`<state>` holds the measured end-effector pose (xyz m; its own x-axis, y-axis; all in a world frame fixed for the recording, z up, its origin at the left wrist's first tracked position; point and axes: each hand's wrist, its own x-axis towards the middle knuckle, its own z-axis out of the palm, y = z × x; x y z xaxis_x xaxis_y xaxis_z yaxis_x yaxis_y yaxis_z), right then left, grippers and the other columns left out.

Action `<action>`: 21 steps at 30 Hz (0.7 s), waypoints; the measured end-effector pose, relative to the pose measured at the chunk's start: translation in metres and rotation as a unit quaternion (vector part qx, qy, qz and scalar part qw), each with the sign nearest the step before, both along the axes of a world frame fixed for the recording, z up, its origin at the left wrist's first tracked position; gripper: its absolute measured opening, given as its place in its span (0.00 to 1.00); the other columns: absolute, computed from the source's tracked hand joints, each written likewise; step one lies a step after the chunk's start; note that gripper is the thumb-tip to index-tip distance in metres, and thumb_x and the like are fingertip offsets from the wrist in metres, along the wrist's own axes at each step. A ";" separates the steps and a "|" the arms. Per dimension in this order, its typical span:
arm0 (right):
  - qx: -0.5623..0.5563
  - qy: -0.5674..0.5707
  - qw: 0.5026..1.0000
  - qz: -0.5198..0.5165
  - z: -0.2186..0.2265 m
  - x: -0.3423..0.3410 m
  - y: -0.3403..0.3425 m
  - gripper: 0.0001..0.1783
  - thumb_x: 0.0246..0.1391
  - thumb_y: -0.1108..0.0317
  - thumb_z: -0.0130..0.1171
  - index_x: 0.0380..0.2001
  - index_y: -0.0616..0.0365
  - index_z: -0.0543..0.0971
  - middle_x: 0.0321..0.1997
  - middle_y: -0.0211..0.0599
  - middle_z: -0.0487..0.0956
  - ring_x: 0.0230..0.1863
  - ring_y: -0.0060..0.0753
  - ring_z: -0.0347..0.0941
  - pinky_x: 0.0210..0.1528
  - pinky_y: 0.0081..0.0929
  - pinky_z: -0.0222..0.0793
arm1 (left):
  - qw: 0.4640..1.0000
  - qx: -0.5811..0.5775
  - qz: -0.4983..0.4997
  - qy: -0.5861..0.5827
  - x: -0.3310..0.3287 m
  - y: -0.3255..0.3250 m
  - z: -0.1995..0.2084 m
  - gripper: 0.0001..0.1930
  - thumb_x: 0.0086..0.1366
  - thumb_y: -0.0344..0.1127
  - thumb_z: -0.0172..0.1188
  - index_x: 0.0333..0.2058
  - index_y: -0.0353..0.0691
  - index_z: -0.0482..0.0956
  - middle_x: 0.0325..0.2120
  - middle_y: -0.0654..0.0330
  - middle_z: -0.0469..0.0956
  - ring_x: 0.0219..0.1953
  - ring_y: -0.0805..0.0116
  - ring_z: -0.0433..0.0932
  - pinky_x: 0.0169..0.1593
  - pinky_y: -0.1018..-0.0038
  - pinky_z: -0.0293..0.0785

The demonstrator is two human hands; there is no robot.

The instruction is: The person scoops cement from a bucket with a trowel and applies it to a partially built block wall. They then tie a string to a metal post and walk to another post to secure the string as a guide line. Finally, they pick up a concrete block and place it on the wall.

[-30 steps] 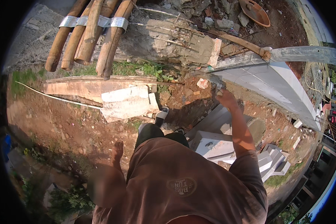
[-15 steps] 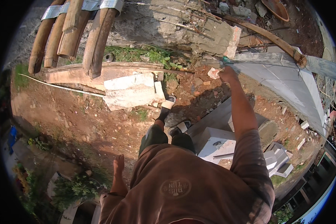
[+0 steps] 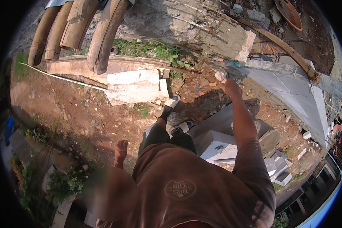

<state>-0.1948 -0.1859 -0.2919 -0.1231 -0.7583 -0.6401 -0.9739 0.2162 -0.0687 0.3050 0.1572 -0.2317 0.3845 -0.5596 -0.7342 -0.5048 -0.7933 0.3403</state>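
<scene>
My right arm reaches out ahead, and the closed fingers of my right hand [image 3: 232, 89] grip a pale, orange-tinged broken brick piece [image 3: 220, 76]. Just beyond it stands an upright, mortar-smeared brick edge [image 3: 247, 46], with a small green thing [image 3: 236, 62] at its foot. A long grey board [image 3: 285, 69] runs off to the right from there. Low at my left side hangs my left hand [image 3: 121, 149], its fingers loosely bent and a little apart, holding nothing that I can see.
Thick bamboo poles [image 3: 108, 38] jut in at the upper left. A whitish slab [image 3: 133, 86] lies on planks by my feet. White box-like blocks [image 3: 218, 146] stand at my right, beside a large grey panel [image 3: 292, 89]. A wooden pole [image 3: 277, 41] slants across the upper right.
My right hand has drawn back slightly toward me, with the brick piece still at its fingers. My left hand has come forward and up a little. The view has shifted slightly.
</scene>
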 end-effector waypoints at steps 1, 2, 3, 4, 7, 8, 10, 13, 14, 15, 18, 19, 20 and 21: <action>0.008 0.006 1.000 0.007 -0.016 0.002 -0.015 0.22 0.46 0.58 0.57 0.38 0.65 0.75 0.40 0.53 0.77 0.44 0.50 0.73 0.47 0.40 0.67 | 1.000 0.004 0.002 -0.010 0.004 0.003 -0.001 0.17 0.62 0.43 0.51 0.38 0.31 0.75 0.30 0.43 0.77 0.36 0.55 0.77 0.39 0.66 0.70; 0.017 0.015 1.000 0.014 -0.022 0.004 -0.027 0.20 0.47 0.55 0.56 0.36 0.62 0.77 0.40 0.51 0.77 0.43 0.50 0.74 0.45 0.41 0.69 | 1.000 0.010 0.003 -0.017 0.007 0.009 -0.001 0.17 0.62 0.43 0.51 0.38 0.32 0.75 0.31 0.43 0.77 0.36 0.54 0.77 0.39 0.66 0.70; 0.035 0.003 0.999 -0.010 -0.026 0.002 -0.034 0.20 0.47 0.55 0.57 0.36 0.62 0.77 0.40 0.51 0.77 0.44 0.50 0.73 0.45 0.40 0.68 | 1.000 0.008 0.016 -0.022 0.012 0.014 0.000 0.18 0.62 0.43 0.51 0.38 0.32 0.75 0.31 0.43 0.77 0.37 0.54 0.77 0.40 0.67 0.70; 0.050 -0.007 0.998 -0.030 -0.017 0.004 -0.049 0.20 0.46 0.56 0.57 0.36 0.62 0.77 0.41 0.51 0.77 0.45 0.49 0.73 0.46 0.40 0.68 | 0.999 0.003 0.034 -0.026 0.016 0.020 -0.003 0.18 0.61 0.43 0.52 0.38 0.32 0.75 0.31 0.43 0.77 0.37 0.54 0.77 0.40 0.67 0.70; 0.034 -0.035 0.997 -0.062 -0.002 -0.001 -0.051 0.21 0.46 0.56 0.58 0.37 0.62 0.76 0.42 0.52 0.76 0.46 0.49 0.72 0.47 0.39 0.67 | 0.998 0.034 0.048 -0.025 0.019 0.033 -0.007 0.18 0.61 0.43 0.52 0.38 0.32 0.75 0.31 0.43 0.77 0.37 0.54 0.77 0.41 0.67 0.70; 0.017 -0.047 0.996 -0.067 0.003 -0.002 -0.049 0.22 0.45 0.56 0.59 0.38 0.62 0.76 0.43 0.53 0.76 0.47 0.49 0.72 0.48 0.39 0.67 | 0.997 0.051 0.046 -0.025 0.019 0.035 -0.008 0.18 0.61 0.43 0.52 0.38 0.32 0.75 0.31 0.43 0.77 0.37 0.54 0.77 0.41 0.67 0.70; 0.005 -0.036 0.997 -0.061 0.013 0.001 -0.048 0.22 0.45 0.56 0.59 0.38 0.63 0.76 0.43 0.53 0.76 0.47 0.50 0.72 0.48 0.39 0.66 | 0.998 0.049 0.030 -0.018 0.015 0.031 -0.011 0.17 0.62 0.43 0.52 0.38 0.32 0.75 0.31 0.43 0.77 0.37 0.55 0.77 0.40 0.67 0.70; -0.024 -0.068 0.995 -0.075 0.022 -0.007 -0.040 0.26 0.43 0.59 0.59 0.43 0.66 0.73 0.40 0.52 0.77 0.43 0.47 0.74 0.46 0.35 0.66 | 0.999 0.027 0.018 0.004 0.008 0.013 -0.011 0.18 0.62 0.44 0.51 0.38 0.32 0.75 0.31 0.44 0.77 0.36 0.56 0.77 0.39 0.66 0.70; -0.036 -0.086 0.992 -0.082 0.025 -0.009 -0.036 0.28 0.42 0.61 0.60 0.46 0.68 0.72 0.39 0.51 0.78 0.42 0.46 0.75 0.45 0.33 0.66 | 1.000 0.018 0.017 0.013 0.004 0.006 -0.010 0.18 0.62 0.44 0.51 0.38 0.32 0.75 0.31 0.44 0.77 0.36 0.56 0.77 0.39 0.66 0.70; -0.014 -0.104 0.990 -0.095 0.031 -0.014 -0.029 0.29 0.42 0.60 0.60 0.47 0.68 0.71 0.39 0.51 0.78 0.41 0.45 0.75 0.44 0.32 0.67 | 1.000 -0.003 0.007 0.007 0.001 0.000 -0.004 0.18 0.63 0.45 0.51 0.38 0.32 0.75 0.30 0.45 0.77 0.35 0.55 0.77 0.38 0.65 0.70; -0.008 -0.135 0.987 -0.091 0.079 -0.020 -0.004 0.32 0.42 0.60 0.60 0.50 0.68 0.70 0.36 0.51 0.78 0.37 0.40 0.76 0.41 0.30 0.67 | 1.000 -0.012 0.007 -0.006 -0.006 -0.008 0.003 0.18 0.63 0.45 0.50 0.38 0.33 0.75 0.28 0.46 0.77 0.33 0.55 0.77 0.37 0.65 0.70; -0.041 -0.134 0.987 -0.075 0.080 -0.032 0.012 0.33 0.43 0.60 0.60 0.51 0.69 0.69 0.34 0.51 0.78 0.35 0.38 0.76 0.40 0.30 0.67 | 1.000 -0.015 0.005 -0.009 -0.004 -0.005 -0.001 0.18 0.63 0.45 0.50 0.38 0.34 0.75 0.28 0.46 0.77 0.33 0.54 0.76 0.37 0.65 0.70; -0.076 -0.133 0.986 -0.060 0.081 -0.038 0.020 0.33 0.43 0.60 0.60 0.51 0.69 0.68 0.33 0.51 0.78 0.33 0.36 0.76 0.39 0.30 0.67 | 1.000 -0.019 0.003 -0.012 -0.001 0.000 -0.007 0.18 0.63 0.45 0.50 0.38 0.34 0.75 0.27 0.46 0.77 0.32 0.54 0.76 0.37 0.65 0.70; -0.063 -0.134 0.987 -0.068 0.079 -0.040 0.019 0.32 0.43 0.60 0.60 0.51 0.69 0.69 0.32 0.52 0.78 0.33 0.37 0.76 0.39 0.31 0.67 | 1.000 -0.023 0.001 -0.015 0.001 0.007 -0.012 0.17 0.63 0.45 0.50 0.39 0.34 0.75 0.27 0.47 0.77 0.32 0.54 0.76 0.37 0.65 0.70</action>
